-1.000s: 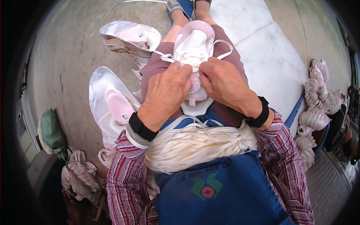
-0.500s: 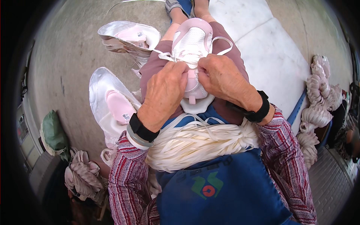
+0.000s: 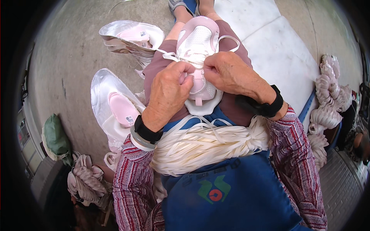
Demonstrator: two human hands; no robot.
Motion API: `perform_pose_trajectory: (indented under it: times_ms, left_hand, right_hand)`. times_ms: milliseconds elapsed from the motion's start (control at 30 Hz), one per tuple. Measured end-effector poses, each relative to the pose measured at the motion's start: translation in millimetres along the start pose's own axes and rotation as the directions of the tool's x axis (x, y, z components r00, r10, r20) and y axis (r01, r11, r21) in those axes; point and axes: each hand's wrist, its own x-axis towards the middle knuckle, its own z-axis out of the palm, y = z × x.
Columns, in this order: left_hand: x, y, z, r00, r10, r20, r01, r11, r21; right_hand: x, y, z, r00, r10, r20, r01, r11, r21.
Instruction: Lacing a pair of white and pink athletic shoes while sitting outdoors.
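Observation:
A white and pink shoe upper (image 3: 199, 36) lies across my lap, its toe away from me and a pink heel tab at the near end. White shoelace (image 3: 232, 41) runs across its front and loops out on both sides. My left hand (image 3: 169, 90) is at the left edge of the lacing, thumb and forefinger bent toward each other. My right hand (image 3: 231, 75) pinches at the right edge, its fingers curled. Between the fingertips, whatever each hand grips is hidden. A thick bundle of cream laces (image 3: 208, 146) lies over my lap, close to my body.
Two stacks of similar uppers, the far one (image 3: 131, 36) and the nearer one (image 3: 115, 100), are left of my legs. White sheeting (image 3: 269, 50) spreads on the right, with bunched pale uppers (image 3: 327, 96) beyond it. A green bag (image 3: 56, 136) and another bunch (image 3: 86, 181) are at far left.
My left thumb and forefinger have parted a little and that hand has shifted slightly left. My right wrist has moved slightly outward. The shoe upper stays almost in place.

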Motion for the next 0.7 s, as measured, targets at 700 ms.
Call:
perform_pose_trajectory:
  times_ms: [700]
  left_hand:
    - [4.2, -4.8, 3.4, 0.998, -0.066, 0.019, 0.067, 0.995, -0.072]
  right_hand:
    - [-5.5, 10.6, 7.8, 0.998, 0.046, -0.042, -0.034, 0.97, 0.242]
